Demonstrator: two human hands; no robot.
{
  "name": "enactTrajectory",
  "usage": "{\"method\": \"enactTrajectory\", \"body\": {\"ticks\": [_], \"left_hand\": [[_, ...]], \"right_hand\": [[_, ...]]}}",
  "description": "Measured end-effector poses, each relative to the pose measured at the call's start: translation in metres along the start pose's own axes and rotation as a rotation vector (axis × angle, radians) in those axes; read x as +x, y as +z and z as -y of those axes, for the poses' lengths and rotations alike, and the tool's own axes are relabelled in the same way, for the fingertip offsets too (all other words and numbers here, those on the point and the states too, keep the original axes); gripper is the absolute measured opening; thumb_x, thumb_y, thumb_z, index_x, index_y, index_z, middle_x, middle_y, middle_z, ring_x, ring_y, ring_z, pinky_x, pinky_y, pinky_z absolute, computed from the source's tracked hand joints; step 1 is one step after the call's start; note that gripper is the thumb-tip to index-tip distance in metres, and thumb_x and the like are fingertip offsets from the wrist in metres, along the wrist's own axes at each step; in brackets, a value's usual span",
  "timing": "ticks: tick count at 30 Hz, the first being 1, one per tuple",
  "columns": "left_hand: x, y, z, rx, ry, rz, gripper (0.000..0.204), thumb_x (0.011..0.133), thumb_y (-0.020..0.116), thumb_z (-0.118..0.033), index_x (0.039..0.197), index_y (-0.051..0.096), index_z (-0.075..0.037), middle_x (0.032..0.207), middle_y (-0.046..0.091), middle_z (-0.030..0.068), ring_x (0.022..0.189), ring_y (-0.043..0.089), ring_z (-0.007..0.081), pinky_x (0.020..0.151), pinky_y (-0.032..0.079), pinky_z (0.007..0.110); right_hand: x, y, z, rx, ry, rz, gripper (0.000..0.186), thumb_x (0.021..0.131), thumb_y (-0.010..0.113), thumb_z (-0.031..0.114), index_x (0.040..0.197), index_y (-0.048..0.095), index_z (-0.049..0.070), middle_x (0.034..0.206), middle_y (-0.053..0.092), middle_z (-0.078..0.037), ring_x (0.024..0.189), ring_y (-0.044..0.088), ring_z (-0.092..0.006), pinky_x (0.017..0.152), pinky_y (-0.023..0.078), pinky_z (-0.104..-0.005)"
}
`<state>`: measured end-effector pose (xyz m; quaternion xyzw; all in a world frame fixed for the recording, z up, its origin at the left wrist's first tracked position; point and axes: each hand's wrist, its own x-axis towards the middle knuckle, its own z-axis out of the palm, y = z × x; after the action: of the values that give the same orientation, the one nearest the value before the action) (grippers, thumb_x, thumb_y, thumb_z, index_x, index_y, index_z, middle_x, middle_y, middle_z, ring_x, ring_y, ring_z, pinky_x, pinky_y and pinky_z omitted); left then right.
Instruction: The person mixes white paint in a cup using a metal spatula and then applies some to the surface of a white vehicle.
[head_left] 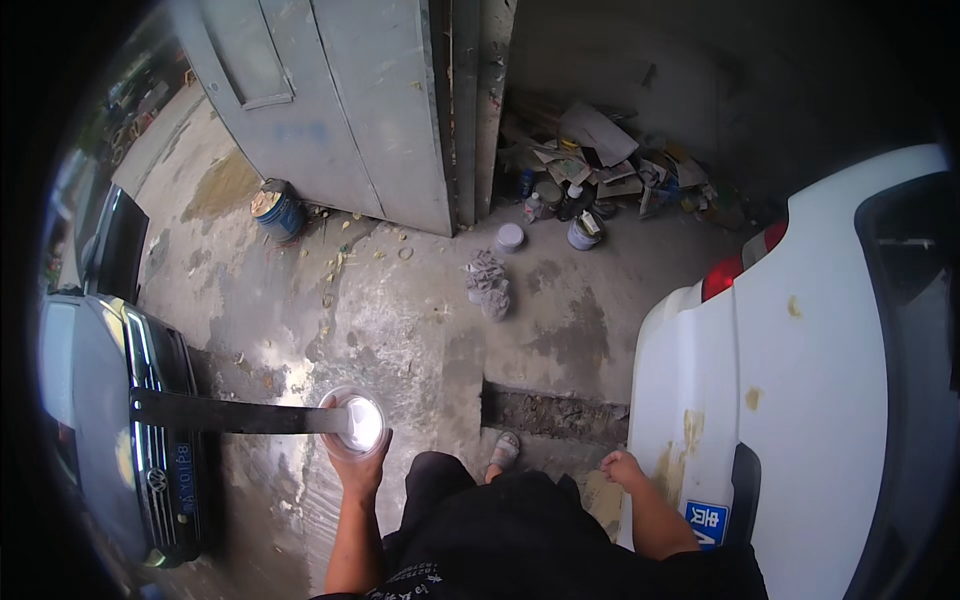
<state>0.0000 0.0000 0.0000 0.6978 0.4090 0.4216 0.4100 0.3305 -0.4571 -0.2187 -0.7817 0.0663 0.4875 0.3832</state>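
Observation:
My left hand [358, 462] is wrapped round a clear plastic cup [330, 399] with glossy white liquid [364, 424] in it. A long, flat, dark mixing stick [230, 415] rests in the cup. Its pale end dips in the liquid and its other end juts far out to the left. Beside the rear of the white car [670, 375], my right hand [622, 468] hangs with its fingers curled in, and nothing shows in them. Tan filler patches [692, 430] mark the car's bumper and body near that hand.
A dark-grilled car [160, 400] stands at left. Ahead are a blue bucket [279, 215], a metal door [340, 100], a crumpled grey rag [487, 285], a lidded tub [510, 238], an open can [585, 233] and a scrap pile [610, 150]. A sunken trench [555, 412] crosses the floor before my feet.

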Motion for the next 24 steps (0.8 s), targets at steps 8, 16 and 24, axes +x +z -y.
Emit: {"method": "enactTrajectory", "body": {"ticks": [8,16,24], "left_hand": [[0.105,0.037,0.038,0.014,-0.047,0.003,0.094,0.066,0.084,-0.007,0.141,0.027,-0.002,0.134,0.046,0.0151,0.122,0.048,0.0265,0.104,0.039,0.039],[0.211,0.103,0.131,-0.053,-0.02,-0.111,0.087,0.069,0.082,-0.01,0.139,0.029,-0.001,0.139,0.042,0.0219,0.129,0.044,0.0325,0.107,0.037,0.043],[0.243,0.19,0.238,0.077,-0.152,-0.117,0.097,0.07,0.085,-0.036,0.141,0.025,-0.008,0.136,0.045,0.0219,0.128,0.045,0.0344,0.108,0.035,0.047]], "right_hand": [[0.079,0.05,0.174,-0.287,-0.047,0.042,0.018,0.083,0.058,-0.002,0.1,0.06,0.001,0.081,0.065,-0.008,0.069,0.062,-0.0158,0.062,0.052,-0.0298],[0.16,0.082,0.271,-0.505,0.022,0.019,0.015,0.087,0.063,0.011,0.099,0.062,0.002,0.075,0.066,-0.007,0.066,0.063,-0.0144,0.057,0.049,-0.0291],[0.399,0.133,0.352,-0.805,-0.195,0.084,0.012,0.081,0.064,0.009,0.092,0.068,0.006,0.088,0.07,-0.01,0.084,0.066,-0.0227,0.076,0.051,-0.0337]]}}
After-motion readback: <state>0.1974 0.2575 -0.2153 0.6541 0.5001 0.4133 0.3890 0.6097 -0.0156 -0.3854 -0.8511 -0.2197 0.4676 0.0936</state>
